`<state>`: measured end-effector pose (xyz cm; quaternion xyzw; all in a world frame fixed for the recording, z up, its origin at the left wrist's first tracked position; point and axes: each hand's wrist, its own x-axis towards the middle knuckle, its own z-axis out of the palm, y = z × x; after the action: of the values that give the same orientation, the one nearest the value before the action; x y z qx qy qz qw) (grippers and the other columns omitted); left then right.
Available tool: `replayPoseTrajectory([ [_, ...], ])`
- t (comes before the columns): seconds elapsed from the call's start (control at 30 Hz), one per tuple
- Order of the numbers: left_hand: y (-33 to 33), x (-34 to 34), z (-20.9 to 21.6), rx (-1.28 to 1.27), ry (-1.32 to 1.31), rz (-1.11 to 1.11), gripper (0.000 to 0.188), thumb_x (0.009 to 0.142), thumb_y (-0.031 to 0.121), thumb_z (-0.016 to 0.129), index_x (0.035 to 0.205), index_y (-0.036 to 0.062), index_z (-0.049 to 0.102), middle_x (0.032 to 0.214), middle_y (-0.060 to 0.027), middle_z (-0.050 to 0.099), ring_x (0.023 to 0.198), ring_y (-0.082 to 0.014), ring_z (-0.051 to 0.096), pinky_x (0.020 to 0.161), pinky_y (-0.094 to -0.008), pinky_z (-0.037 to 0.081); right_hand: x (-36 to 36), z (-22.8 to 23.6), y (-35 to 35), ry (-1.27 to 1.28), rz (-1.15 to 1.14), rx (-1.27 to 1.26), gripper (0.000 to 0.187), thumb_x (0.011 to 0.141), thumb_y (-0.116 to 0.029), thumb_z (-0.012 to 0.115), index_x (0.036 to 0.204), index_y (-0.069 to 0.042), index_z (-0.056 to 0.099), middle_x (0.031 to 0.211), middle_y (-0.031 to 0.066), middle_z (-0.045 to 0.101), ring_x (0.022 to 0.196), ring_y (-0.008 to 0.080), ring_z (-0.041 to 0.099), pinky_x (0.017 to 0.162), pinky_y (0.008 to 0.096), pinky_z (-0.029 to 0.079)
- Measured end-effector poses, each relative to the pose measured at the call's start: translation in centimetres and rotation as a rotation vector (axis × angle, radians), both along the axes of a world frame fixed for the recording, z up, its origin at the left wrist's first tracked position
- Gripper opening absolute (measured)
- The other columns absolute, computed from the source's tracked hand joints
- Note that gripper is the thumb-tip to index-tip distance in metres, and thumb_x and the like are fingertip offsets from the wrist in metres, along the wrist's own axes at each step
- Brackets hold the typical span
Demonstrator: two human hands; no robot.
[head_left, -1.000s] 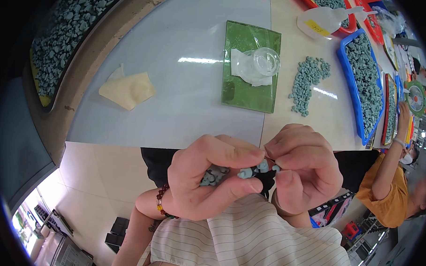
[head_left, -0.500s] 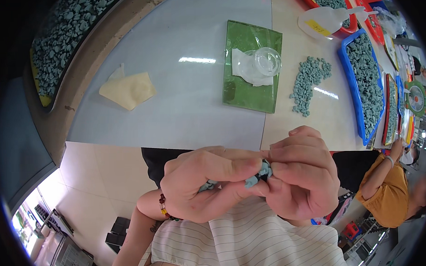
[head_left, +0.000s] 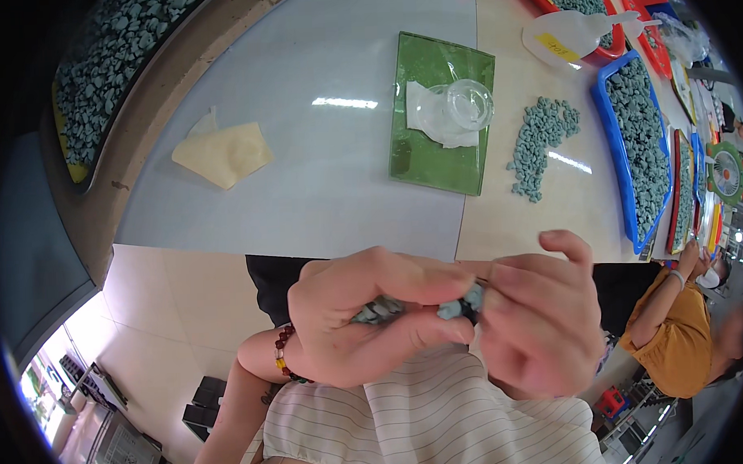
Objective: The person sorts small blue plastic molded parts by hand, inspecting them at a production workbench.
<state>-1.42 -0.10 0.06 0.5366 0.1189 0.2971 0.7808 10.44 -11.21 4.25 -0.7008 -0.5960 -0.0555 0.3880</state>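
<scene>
From my remote seat I watch both hands meet in front of the striped shirt [head_left: 427, 410], just off the near edge of the table. The left hand [head_left: 366, 318] is bent in a loose curl, its thumb and forefinger pinching a few small grey-green pieces [head_left: 454, 309] at their tips. More such pieces [head_left: 380, 310] sit inside that curl, back toward the palm. The right hand [head_left: 545, 324] comes in from the other side, its fingertips bunched right beside the pinched pieces and one finger crooked upward; I cannot tell whether they have hold of anything.

Beyond the grip and to its right, a squeeze bottle [head_left: 562, 31] carries a yellow label [head_left: 555, 47] with dark marks on it, the only writing I can make out clearly. Straight ahead of the grip lies a green block [head_left: 422, 165] bearing a clear cup [head_left: 470, 104]; a loose pile [head_left: 540, 148] of grey-green pieces is ahead and right, with a blue tray [head_left: 623, 170] of more beyond it.

The right fingers are blurred and hide part of the pinched pieces. The right forearm is mostly out of my sight. Far left of the grip, a dark-rimmed container [head_left: 121, 126] is cut off by the lens edge.
</scene>
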Motion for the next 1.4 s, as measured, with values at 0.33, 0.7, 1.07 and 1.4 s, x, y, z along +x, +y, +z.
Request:
replayPoseTrajectory([
  [0.33,0.6,0.5,0.3,-0.11,0.012,-0.173,0.02,0.073,0.003,0.07,0.09,-0.0023,0.061,0.087,-0.0094,0.066,0.063,-0.0074,0.057,0.06,-0.0199,0.046,0.9,-2.4,1.2,0.298,0.125,0.213,0.032,0.068,-0.028,0.074,0.08,-0.002,0.061,0.077,0.0098,0.056,0.063,0.0208,0.055,0.052,0.0289,0.046],
  [0.7,1.0,0.2,0.1,-0.076,0.09,-0.237,0.017,0.074,0.004,0.069,0.089,-0.0006,0.062,0.075,-0.0053,0.064,0.057,-0.0065,0.053,0.056,-0.0192,0.044,0.7,-2.9,1.3,0.332,0.079,0.263,0.031,0.064,-0.027,0.075,0.073,-0.001,0.06,0.068,0.0072,0.054,0.056,0.0186,0.053,0.047,0.0256,0.044],
  [1.07,1.9,0.1,1.2,-0.005,0.106,-0.292,0.01,0.082,0.002,0.058,0.091,-0.0022,0.06,0.078,-0.0077,0.066,0.066,-0.0087,0.061,0.061,-0.0205,0.048,1.4,-3.0,0.7,0.49,0.164,0.249,0.03,0.056,-0.016,0.078,0.079,-0.001,0.065,0.075,0.0074,0.06,0.064,0.0202,0.057,0.054,0.0276,0.046],
  [1.4,1.5,0.1,0.8,-0.222,0.14,-0.299,0.025,0.08,0.02,0.064,0.083,-0.0033,0.056,0.074,-0.0145,0.063,0.066,-0.0171,0.063,0.056,-0.0239,0.049,1.5,-4.0,0.3,0.798,0.163,0.355,0.025,0.067,-0.014,0.075,0.08,0.003,0.062,0.074,0.0095,0.059,0.065,0.0179,0.057,0.057,0.0282,0.045],
])
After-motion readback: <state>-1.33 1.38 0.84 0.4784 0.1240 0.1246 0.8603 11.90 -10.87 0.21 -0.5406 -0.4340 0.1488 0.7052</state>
